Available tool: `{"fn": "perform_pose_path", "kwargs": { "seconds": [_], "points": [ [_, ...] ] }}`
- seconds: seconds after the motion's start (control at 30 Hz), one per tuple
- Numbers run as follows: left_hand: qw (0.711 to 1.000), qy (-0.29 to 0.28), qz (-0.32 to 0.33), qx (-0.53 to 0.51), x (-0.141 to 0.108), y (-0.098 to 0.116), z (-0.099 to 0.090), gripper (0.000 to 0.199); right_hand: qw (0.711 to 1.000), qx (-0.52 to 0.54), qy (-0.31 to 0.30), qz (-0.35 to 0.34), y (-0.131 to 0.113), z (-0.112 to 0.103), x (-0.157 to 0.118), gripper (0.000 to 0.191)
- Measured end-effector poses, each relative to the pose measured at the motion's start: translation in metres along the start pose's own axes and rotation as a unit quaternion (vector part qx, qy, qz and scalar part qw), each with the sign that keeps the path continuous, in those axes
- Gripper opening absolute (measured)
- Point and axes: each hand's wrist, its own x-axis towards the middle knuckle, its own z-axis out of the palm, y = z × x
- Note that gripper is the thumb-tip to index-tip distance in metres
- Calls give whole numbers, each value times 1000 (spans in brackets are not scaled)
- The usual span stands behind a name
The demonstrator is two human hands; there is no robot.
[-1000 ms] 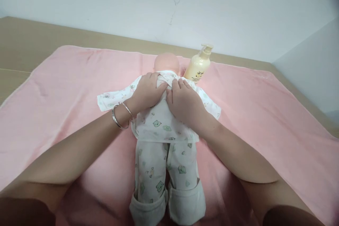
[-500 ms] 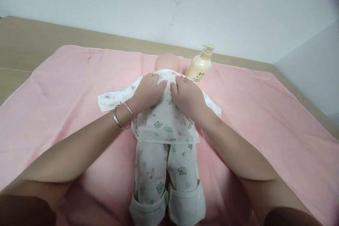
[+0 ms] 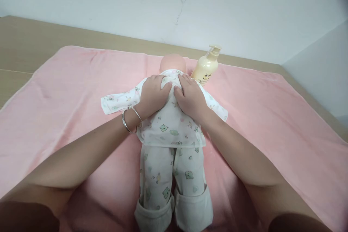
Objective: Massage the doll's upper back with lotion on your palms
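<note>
A baby doll (image 3: 174, 127) in a white printed top and trousers lies with its back up and its bald head pointing away from me. My left hand (image 3: 154, 94) rests on the left of its upper back, thumb apart from the fingers. On the right of the upper back lies my right hand (image 3: 191, 96), its thumb also apart. Both thumbs point inward and the two hands do not touch. Neither hand holds anything. The doll's sleeves spread out to both sides, and its trouser cuffs are folded up.
Under the doll a pink blanket (image 3: 81, 90) covers most of a wooden table (image 3: 54, 30). A pale yellow pump bottle (image 3: 206, 67) stands beyond my right hand, beside the doll's head. Behind the table rises a white wall.
My left wrist with its bangles has shifted slightly right and inward. Both hands stay on the doll's upper back. The view has moved very slightly.
</note>
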Motion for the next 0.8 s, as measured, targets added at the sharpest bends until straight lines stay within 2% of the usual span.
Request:
{"fn": "perform_pose_path", "kwargs": {
  "seconds": [0.2,0.57,0.8],
  "points": [
    [1000,-9,-9,8,-2,3,-1,42,1000,6,-3,2,0,0,-2,64],
    [1000,4,17,21,-1,-1,1,37,1000,4,7,-9,3,3,-1,60],
    [988,12,95,119,-30,24,-6,39,993,-6,-89,-77,14,-18,8,57]
  ]
}}
